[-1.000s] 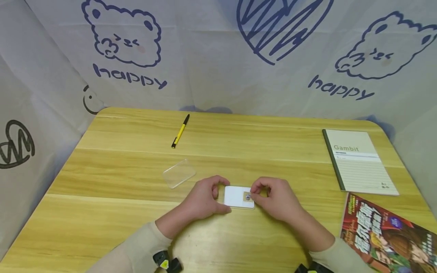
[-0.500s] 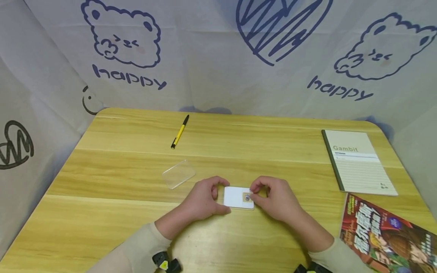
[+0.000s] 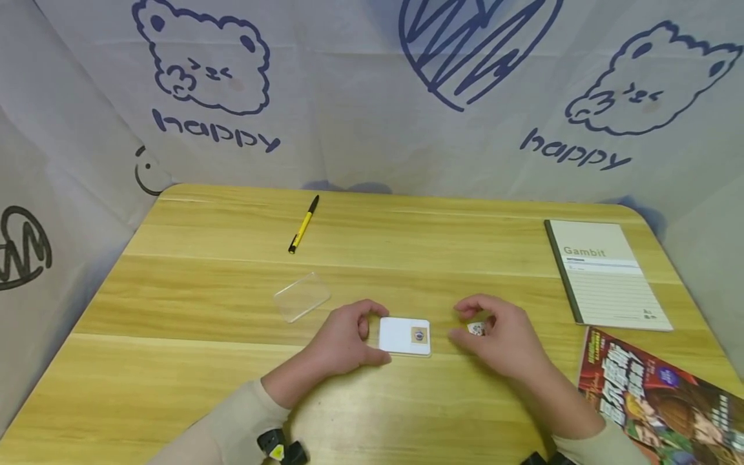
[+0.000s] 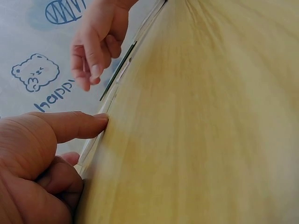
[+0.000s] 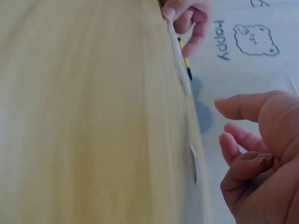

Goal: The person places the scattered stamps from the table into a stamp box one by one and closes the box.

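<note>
A flat white card [image 3: 398,335] with a clear rim lies on the table, and a tan square sticker [image 3: 419,335] with a round emblem sits at its right end. My left hand [image 3: 347,337] grips the card by its long edges between thumb and fingers. To the right, my right hand [image 3: 504,336] hovers with thumb and forefinger apart. Below it shows a small white patterned piece [image 3: 476,328], partly hidden by the hand. In the right wrist view this small piece [image 5: 195,164] rests on the table, apart from the right fingers [image 5: 240,106].
A clear plastic sheet or lid [image 3: 301,298] lies left of the card. A yellow and black pen [image 3: 304,224] lies farther back. On the right are a notebook [image 3: 607,274] and a colourful comic book [image 3: 657,394]. White printed cloth stands behind the table [image 3: 192,271].
The right hand has left the card's right end and moved right, its thumb and forefinger parting. The small patterned piece now shows under it. The left hand keeps its grip.
</note>
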Motion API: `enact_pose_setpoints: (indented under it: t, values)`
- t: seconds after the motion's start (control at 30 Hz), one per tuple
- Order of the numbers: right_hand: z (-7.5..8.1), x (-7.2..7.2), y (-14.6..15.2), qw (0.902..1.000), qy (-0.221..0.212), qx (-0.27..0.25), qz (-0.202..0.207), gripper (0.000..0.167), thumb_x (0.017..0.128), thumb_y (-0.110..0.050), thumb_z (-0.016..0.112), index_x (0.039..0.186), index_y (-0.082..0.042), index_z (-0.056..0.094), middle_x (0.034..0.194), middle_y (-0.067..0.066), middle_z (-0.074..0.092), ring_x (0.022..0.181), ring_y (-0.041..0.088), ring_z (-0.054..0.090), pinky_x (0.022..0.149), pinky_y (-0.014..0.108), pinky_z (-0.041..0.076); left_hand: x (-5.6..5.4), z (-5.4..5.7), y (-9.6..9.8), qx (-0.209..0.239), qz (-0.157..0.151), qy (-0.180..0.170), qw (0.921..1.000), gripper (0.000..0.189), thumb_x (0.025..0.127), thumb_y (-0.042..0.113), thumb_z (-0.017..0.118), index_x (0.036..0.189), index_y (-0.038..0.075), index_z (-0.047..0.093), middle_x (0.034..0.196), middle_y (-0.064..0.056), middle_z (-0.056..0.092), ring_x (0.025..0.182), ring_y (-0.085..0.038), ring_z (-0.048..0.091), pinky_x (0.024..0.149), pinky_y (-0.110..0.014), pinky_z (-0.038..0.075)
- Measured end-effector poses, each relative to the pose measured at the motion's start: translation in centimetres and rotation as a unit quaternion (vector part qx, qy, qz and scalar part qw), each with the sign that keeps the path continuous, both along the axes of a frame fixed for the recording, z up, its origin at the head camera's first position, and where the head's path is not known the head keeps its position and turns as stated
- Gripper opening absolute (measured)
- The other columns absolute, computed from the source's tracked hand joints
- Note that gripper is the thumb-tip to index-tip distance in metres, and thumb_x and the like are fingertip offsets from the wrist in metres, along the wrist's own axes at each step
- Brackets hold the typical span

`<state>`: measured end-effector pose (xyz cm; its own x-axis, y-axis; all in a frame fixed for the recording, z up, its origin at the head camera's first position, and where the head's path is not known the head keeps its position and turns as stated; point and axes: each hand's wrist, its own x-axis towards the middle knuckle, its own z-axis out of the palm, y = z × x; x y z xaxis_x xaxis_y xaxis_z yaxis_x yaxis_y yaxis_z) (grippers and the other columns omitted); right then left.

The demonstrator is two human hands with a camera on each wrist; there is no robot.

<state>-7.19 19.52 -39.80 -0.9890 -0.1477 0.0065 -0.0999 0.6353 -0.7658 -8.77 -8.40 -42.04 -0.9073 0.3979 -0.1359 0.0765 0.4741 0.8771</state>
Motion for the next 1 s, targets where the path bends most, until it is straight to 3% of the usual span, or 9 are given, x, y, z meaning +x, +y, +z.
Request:
enact_pose_setpoints:
  t: [0.27,0.4,0.57,0.8,1.0]
  values:
    - [0.0,0.7,2.4,0.9980,0.000,0.063,-0.008,0.044,0.076,-0.021,0.088,0.115,-0.013,0.070,0.104,0.000,0.068,0.062,0.016,0.046,0.059,0.032,0.040,0.0,0.1,-0.1,-0.003,0.001,-0.001,1.0000,0.061,0.065,0.006,0.093,0.119,0.006,0.065,0.069,0.000,0.041,0.058,-0.013,0.038,0.054,-0.027,0.034]
    - [-0.1,0.8,3.2,0.9958,-0.005,0.091,-0.004,0.044,0.077,-0.022,0.088,0.116,-0.011,0.070,0.107,0.002,0.067,0.084,0.022,0.057,0.075,0.042,0.045,0.0,0.2,-0.1,-0.005,0.002,-0.003,1.0000,0.061,0.065,0.006,0.093,0.119,0.006,0.065,0.069,0.000,0.041,0.059,-0.013,0.038,0.054,-0.026,0.033]
    - [-0.1,0.7,3.5,0.9948,-0.018,0.100,0.004,0.038,0.079,-0.021,0.086,0.113,-0.012,0.071,0.109,0.006,0.066,0.106,0.032,0.059,0.092,0.056,0.042,0.0,0.2,0.0,-0.005,0.003,-0.001,1.0000,0.061,0.065,0.006,0.093,0.118,0.006,0.065,0.069,0.000,0.041,0.059,-0.013,0.038,0.054,-0.026,0.033]
    - [-0.2,0.6,3.6,0.9943,-0.023,0.104,0.013,0.031,0.079,-0.021,0.086,0.105,-0.016,0.069,0.107,0.005,0.065,0.105,0.032,0.058,0.091,0.055,0.041,0.0,0.0,0.1,-0.004,0.003,-0.001,1.0000,0.061,0.065,0.006,0.093,0.118,0.006,0.065,0.069,0.000,0.041,0.059,-0.013,0.038,0.054,-0.026,0.033]
    - [-0.2,0.6,3.5,0.9955,-0.030,0.090,0.007,0.032,0.078,-0.016,0.086,0.100,-0.017,0.063,0.093,-0.001,0.063,0.076,0.021,0.051,0.068,0.038,0.041,0.0,0.0,0.1,-0.004,0.003,-0.003,1.0000,0.061,0.065,0.006,0.093,0.119,0.007,0.065,0.069,0.000,0.041,0.059,-0.013,0.038,0.055,-0.027,0.033]
